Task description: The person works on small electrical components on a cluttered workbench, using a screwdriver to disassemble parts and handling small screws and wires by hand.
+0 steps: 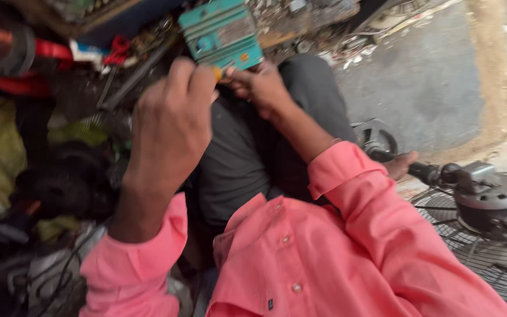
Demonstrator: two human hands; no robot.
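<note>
Cluttered workshop floor [418,82], wires, fan grille [500,258] beside hands [171,123].

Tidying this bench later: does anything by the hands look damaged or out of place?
The teal block above the left hand and right hand looks scuffed. The fan lies with its motor and grille bare. Clutter elsewhere is too blurred to judge.

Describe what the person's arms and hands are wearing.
Both arms wear a salmon-pink button-up shirt, sleeves rolled back to the forearms. The left hand and right hand are bare: no gloves, and no rings or watch that I can make out. The shirt has small pale buttons.
</note>
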